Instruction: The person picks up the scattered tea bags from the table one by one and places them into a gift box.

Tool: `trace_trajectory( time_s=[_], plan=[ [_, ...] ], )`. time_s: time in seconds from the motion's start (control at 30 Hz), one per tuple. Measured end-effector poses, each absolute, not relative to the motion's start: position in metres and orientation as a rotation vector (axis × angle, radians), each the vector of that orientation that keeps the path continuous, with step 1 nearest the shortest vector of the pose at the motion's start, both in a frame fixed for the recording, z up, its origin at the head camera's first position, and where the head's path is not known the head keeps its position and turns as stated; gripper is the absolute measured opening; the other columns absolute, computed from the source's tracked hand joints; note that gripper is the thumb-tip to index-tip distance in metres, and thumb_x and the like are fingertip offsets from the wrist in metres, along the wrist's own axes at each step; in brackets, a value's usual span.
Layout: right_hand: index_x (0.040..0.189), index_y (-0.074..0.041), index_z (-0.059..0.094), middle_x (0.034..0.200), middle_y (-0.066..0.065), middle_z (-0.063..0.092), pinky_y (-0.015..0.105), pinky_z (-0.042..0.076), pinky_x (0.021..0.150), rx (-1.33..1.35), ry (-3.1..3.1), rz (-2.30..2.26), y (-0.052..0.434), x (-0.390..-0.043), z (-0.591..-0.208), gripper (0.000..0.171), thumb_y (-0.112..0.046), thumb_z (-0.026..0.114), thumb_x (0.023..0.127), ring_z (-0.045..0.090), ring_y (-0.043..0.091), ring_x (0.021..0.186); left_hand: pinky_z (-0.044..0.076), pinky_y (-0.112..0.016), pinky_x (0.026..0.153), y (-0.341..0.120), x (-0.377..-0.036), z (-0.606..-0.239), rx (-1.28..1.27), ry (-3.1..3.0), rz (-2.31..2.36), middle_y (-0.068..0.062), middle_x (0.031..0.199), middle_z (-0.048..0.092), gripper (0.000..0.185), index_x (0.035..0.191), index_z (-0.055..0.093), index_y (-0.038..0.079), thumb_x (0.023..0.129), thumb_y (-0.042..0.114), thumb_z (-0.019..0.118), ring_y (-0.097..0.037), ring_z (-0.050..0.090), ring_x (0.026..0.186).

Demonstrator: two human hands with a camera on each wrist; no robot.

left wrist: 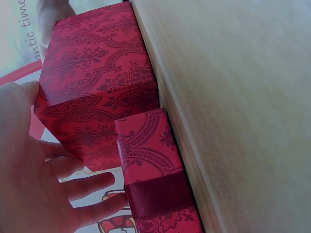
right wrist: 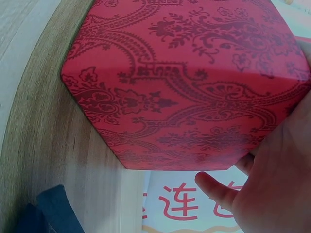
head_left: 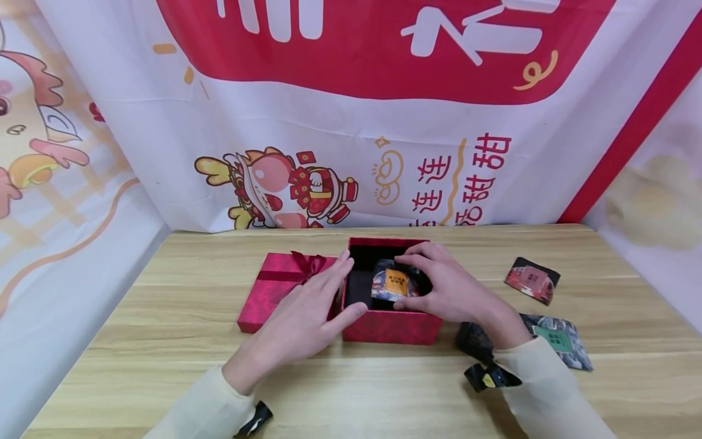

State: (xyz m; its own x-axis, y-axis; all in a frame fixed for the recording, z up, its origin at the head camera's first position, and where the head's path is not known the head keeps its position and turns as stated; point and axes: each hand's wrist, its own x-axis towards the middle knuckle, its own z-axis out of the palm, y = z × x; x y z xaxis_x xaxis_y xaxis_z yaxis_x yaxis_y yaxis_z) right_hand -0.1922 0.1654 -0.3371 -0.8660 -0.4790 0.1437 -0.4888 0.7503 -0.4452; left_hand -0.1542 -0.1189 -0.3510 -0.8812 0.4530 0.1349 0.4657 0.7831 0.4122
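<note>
A red patterned gift box (head_left: 392, 327) stands without its lid, its inside black. In its opening lies a small packet (head_left: 386, 292) with an orange label, and my right hand (head_left: 446, 283) pinches its right side between thumb and fingers. A plain black thing (head_left: 359, 289) fills the left part of the box; its kind cannot be told. My left hand (head_left: 304, 317) reaches over the lid to the box's left wall, fingers straight. In the left wrist view the left thumb touches the box (left wrist: 97, 87) at its rim. The right wrist view hides the packet behind the box (right wrist: 184, 97).
The red lid (head_left: 269, 292) with a dark red ribbon bow lies left of the box, close against it. On the right are a packet with a red label (head_left: 532, 279), one with a green label (head_left: 565, 341) and a dark packet (head_left: 473, 341) partly under the right forearm. A printed cloth (head_left: 307, 103) hangs behind the table.
</note>
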Motion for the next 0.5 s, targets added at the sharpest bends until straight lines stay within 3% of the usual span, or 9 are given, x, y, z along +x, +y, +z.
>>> trace_trajectory(
  time_s=[0.5],
  plan=[
    [0.154, -0.021, 0.055, 0.162, 0.008, 0.048, 0.070, 0.037, 0.121, 0.713, -2.843, 0.957, 0.183, -0.193, -0.330, 0.078, -0.051, 0.085, 0.088, 0.043, 0.035, 0.151, 0.040, -0.055, 0.126, -0.118, -0.154, -0.352, -0.755, -2.949, -0.686, 0.011, 0.179, 0.015, 0.086, 0.171, 0.018, 0.028, 0.103, 0.077, 0.038, -0.022, 0.033, 0.162]
  ],
)
